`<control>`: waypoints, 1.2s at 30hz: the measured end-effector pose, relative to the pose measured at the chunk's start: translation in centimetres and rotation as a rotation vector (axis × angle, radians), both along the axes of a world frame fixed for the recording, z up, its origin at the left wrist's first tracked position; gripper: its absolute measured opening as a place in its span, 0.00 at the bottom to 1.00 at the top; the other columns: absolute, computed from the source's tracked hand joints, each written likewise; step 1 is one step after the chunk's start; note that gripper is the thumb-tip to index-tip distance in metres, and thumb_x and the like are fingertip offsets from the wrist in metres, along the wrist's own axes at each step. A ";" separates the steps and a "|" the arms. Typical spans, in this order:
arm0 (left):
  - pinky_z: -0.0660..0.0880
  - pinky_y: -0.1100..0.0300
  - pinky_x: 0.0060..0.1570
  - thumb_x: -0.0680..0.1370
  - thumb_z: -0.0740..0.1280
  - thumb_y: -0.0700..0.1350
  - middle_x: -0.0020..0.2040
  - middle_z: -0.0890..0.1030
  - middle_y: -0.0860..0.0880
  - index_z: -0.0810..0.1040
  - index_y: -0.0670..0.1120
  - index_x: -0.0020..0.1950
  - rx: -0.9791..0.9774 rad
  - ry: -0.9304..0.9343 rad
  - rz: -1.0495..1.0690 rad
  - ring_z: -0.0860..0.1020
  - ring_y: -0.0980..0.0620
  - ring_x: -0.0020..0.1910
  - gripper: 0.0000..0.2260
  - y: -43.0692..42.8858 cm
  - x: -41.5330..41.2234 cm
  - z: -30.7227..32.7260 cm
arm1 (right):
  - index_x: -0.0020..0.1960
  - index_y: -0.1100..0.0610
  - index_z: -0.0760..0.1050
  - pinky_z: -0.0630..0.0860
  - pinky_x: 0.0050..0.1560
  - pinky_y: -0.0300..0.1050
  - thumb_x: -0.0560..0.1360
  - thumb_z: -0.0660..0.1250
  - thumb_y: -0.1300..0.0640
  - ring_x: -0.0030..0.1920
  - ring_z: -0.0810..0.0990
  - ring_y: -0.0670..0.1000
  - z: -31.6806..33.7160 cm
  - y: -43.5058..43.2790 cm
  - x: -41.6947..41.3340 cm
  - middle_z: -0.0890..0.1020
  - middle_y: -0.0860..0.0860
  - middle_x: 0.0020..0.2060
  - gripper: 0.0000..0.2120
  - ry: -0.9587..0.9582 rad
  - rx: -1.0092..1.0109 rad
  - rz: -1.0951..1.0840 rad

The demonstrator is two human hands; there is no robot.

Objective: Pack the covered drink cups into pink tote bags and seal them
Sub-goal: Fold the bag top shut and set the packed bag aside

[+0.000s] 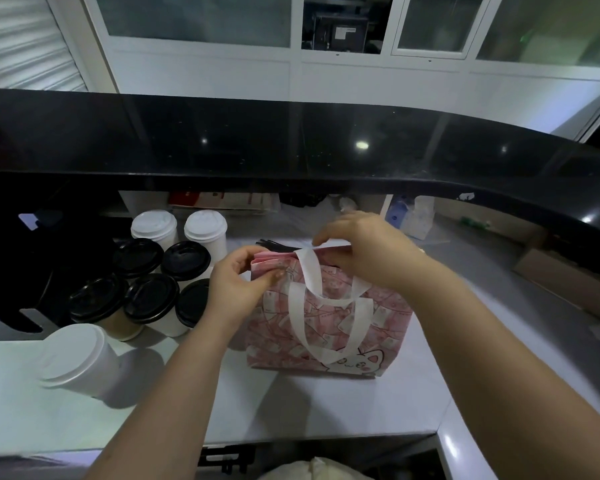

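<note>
Both hands are on the mouth of the pink bag (343, 327), which stands upright in the middle of the white desk (326, 410). The left hand (236, 285) pinches the folded left end of the mouth; the right hand (364, 251) holds the top edge at the right, fingers curled over it. What is inside I cannot see well; the dark shapes behind the mouth are perhaps lids.

I think the main risk is the fold: if one pinch slips, it can spring open again. One white handle (309, 271) lies over the top edge and could get trapped in the seal. Pulling the top too hard could tilt the bag and the drinks in it.

The waiting cups (153, 296) stand close together just beside the left wrist, and one white cup (80, 358) is near the left forearm, so a wide elbow move could knock them over. More room is at the right of the bag. The black ledge (291, 140) overhangs behind, and the front edge of the desk is near.
</note>
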State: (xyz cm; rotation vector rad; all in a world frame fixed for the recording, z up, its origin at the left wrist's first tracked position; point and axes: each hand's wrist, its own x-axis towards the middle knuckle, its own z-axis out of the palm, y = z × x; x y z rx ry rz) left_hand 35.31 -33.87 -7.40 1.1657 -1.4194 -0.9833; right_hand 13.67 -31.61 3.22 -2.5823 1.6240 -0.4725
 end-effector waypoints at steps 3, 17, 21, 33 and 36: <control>0.77 0.65 0.48 0.68 0.79 0.41 0.48 0.84 0.60 0.81 0.57 0.51 -0.003 -0.018 -0.019 0.81 0.61 0.49 0.16 0.0 0.3 0.3 | 0.61 0.47 0.77 0.69 0.59 0.45 0.76 0.69 0.52 0.59 0.74 0.49 0.2 -0.5 -0.8 0.80 0.44 0.58 0.14 0.085 0.074 -0.032; 0.77 0.53 0.59 0.67 0.80 0.43 0.51 0.84 0.58 0.81 0.57 0.56 0.010 -0.027 -0.047 0.80 0.58 0.53 0.21 0.3 0.8 0.5 | 0.49 0.57 0.80 0.76 0.48 0.53 0.72 0.72 0.60 0.46 0.78 0.54 -2.0 -0.3 -1.4 0.81 0.51 0.45 0.06 0.006 -0.227 0.041; 0.78 0.54 0.56 0.66 0.80 0.43 0.50 0.84 0.58 0.81 0.59 0.53 0.000 -0.023 -0.040 0.81 0.59 0.52 0.20 0.4 0.8 0.3 | 0.44 0.57 0.80 0.78 0.43 0.49 0.72 0.73 0.60 0.44 0.78 0.51 -2.6 0.1 -0.9 0.81 0.50 0.41 0.02 -0.190 -0.254 -0.038; 0.78 0.44 0.58 0.65 0.81 0.43 0.51 0.84 0.53 0.81 0.56 0.55 0.048 0.006 -0.042 0.81 0.52 0.54 0.22 0.2 0.4 -0.2 | 0.41 0.48 0.72 0.74 0.37 0.39 0.75 0.71 0.53 0.41 0.77 0.43 -1.9 -2.1 0.8 0.78 0.43 0.38 0.08 -0.519 -0.029 -0.301; 0.79 0.44 0.57 0.63 0.82 0.42 0.51 0.85 0.53 0.81 0.55 0.56 0.058 0.015 -0.039 0.82 0.53 0.53 0.23 0.2 0.4 -0.3 | 0.42 0.47 0.72 0.75 0.37 0.38 0.75 0.70 0.52 0.41 0.76 0.42 -1.6 -2.9 1.1 0.77 0.42 0.38 0.07 -0.504 -0.006 -0.326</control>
